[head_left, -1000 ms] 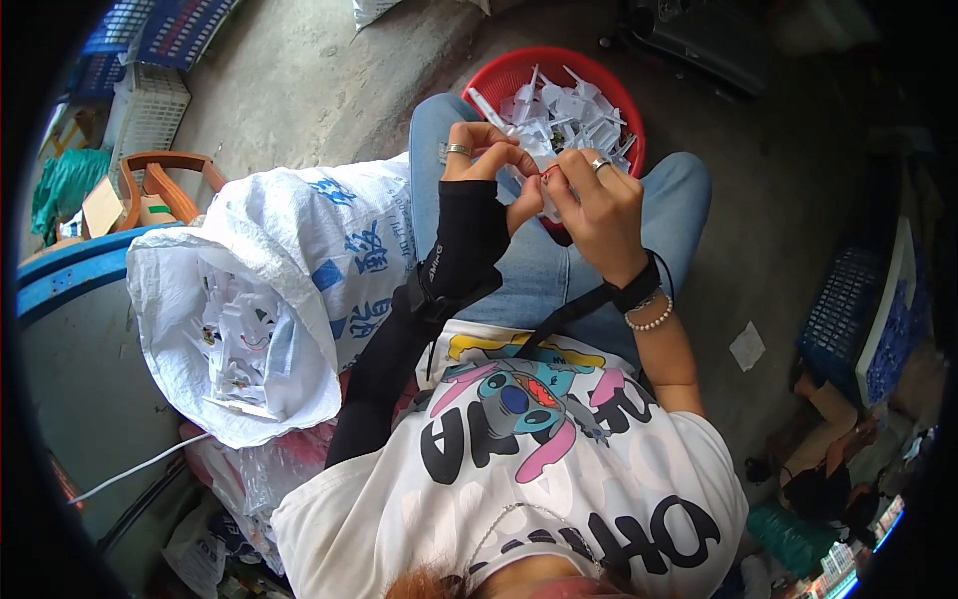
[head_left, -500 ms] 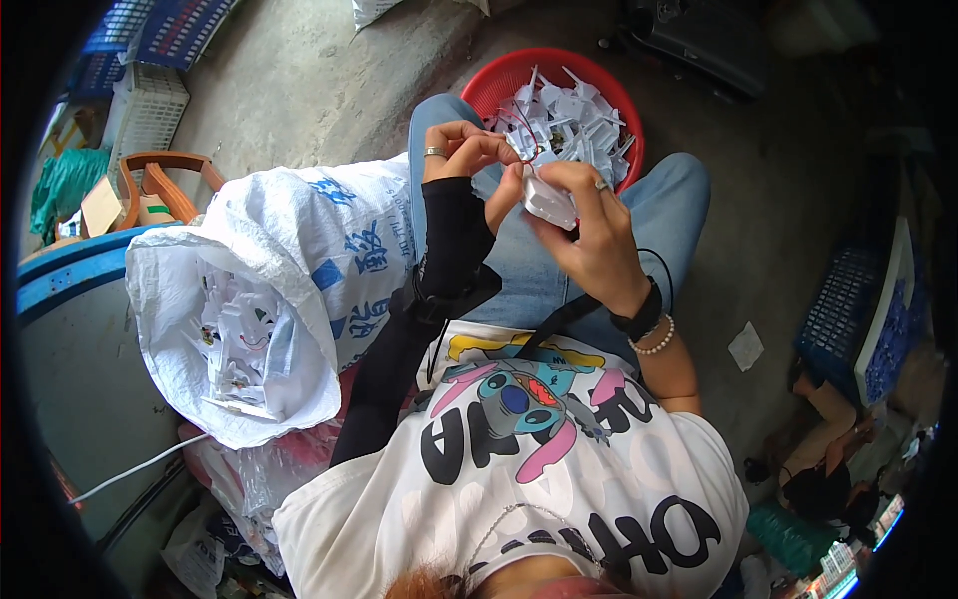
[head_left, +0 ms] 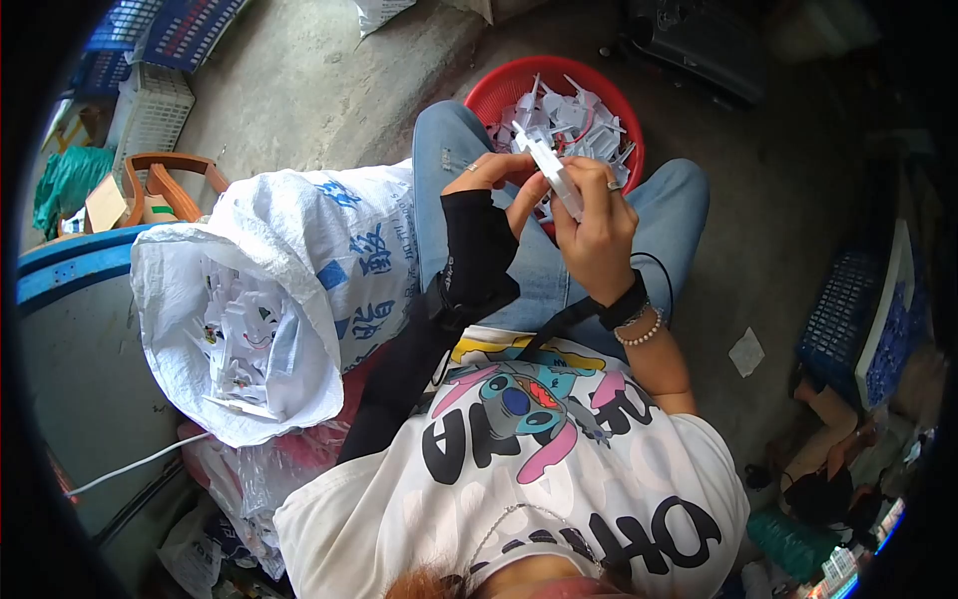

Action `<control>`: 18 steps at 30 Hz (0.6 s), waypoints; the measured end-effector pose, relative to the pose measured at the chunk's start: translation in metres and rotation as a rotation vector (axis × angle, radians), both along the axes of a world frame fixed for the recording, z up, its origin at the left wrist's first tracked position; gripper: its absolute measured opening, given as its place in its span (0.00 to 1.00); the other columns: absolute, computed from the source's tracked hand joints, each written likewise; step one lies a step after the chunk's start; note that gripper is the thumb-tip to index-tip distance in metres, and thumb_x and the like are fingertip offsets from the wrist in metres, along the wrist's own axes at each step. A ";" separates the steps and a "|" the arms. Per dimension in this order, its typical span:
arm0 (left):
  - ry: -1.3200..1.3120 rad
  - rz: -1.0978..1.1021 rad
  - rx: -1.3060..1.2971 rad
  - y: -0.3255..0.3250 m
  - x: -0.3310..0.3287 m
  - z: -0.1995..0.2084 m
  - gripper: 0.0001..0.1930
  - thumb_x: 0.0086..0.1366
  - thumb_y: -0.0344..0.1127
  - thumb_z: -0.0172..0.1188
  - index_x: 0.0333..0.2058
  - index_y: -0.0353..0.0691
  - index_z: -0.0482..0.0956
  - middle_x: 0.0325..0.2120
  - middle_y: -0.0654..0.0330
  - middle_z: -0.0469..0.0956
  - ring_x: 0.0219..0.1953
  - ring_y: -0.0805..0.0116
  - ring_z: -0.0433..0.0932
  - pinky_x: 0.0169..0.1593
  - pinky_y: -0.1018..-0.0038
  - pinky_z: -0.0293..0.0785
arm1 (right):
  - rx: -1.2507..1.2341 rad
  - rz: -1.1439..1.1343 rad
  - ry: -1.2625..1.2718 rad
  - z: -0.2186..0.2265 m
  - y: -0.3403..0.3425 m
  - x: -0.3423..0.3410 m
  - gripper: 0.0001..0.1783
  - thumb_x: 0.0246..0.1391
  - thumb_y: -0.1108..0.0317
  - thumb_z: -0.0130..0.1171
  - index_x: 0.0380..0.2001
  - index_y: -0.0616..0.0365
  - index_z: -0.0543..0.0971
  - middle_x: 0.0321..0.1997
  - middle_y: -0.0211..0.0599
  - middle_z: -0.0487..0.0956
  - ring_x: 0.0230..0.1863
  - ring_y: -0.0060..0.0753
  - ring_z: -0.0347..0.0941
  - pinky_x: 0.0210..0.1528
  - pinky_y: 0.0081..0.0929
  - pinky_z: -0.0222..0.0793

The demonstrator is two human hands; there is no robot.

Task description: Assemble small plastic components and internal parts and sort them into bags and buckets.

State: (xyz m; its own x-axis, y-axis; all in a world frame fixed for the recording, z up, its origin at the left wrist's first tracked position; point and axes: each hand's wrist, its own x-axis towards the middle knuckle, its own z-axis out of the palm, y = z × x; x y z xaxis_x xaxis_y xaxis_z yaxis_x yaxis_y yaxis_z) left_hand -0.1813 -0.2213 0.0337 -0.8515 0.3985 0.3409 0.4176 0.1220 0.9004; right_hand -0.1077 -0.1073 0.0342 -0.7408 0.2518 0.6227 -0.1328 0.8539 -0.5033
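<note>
Between my two hands is a slim white plastic casing (head_left: 555, 172), tilted and seen nearly edge-on, with a narrow prong at its far end. My right hand (head_left: 597, 228) grips its near end between thumb and fingers. My left hand (head_left: 496, 180), in a black sleeve that reaches the palm, pinches the casing's left side with thumb and forefinger. The exact fingertip contact is partly hidden. Just beyond the hands, a red plastic basket (head_left: 631, 110) holds many similar white plastic pieces (head_left: 589, 120), some with thin red wires.
To my left an open white woven sack (head_left: 150, 290) holds more white parts (head_left: 239, 329). A blue-rimmed container (head_left: 75, 262) stands behind it. Crates (head_left: 158, 105) sit at the far left, a dark case (head_left: 699, 45) at the far right, and a blue basket (head_left: 840, 299) at the right.
The casing has turned from showing its broad face to nearly edge-on, and its prong now points away. The red wire that was at my left fingers no longer shows there. My left hand has shifted right.
</note>
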 end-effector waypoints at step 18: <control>0.251 -0.051 -0.564 0.012 -0.084 -0.105 0.07 0.53 0.36 0.63 0.26 0.39 0.78 0.20 0.54 0.76 0.25 0.57 0.78 0.29 0.66 0.72 | -0.223 -0.460 -0.642 -0.185 0.177 -0.068 0.09 0.51 0.71 0.53 0.34 0.66 0.73 0.31 0.60 0.79 0.34 0.60 0.77 0.33 0.46 0.75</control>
